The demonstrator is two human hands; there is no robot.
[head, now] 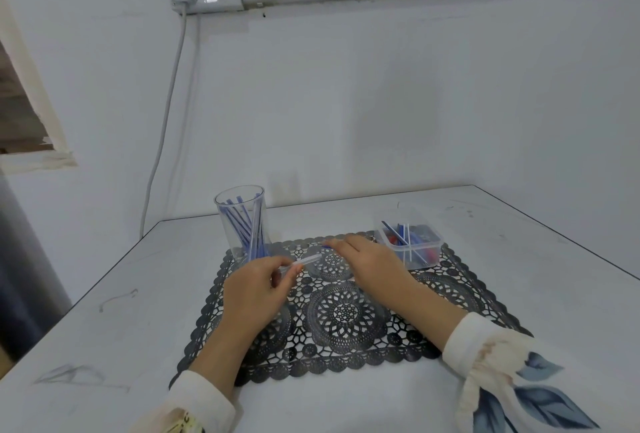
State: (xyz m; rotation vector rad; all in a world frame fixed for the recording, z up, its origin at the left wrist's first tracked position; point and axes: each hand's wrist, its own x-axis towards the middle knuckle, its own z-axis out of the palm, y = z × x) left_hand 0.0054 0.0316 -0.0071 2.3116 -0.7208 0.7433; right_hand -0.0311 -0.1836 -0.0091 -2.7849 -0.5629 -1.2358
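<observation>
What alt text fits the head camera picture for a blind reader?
A left hand and right hand hold a thin clear tube between them over a black lace mat on a white table. Beyond them stand a clear cup of blue sticks, left, and a small plastic box, right.

Left hand (256, 289) and right hand (363, 259): uncovered, as are the forearms behind them.

Left sleeve (199, 398): cream fabric, ending in a plain cuff well back from the hand. Faint yellowish and dark print marks show further back, at the lower edge of the view.

Right sleeve (485, 353): same cream fabric, with the cuff gathered and creased and a faint pinkish-brown marking near its edge. Further back from that hand the cloth is loose and carries a leaf print (543, 401) in blue and grey-blue, with several pointed leaves and darker veins.
</observation>
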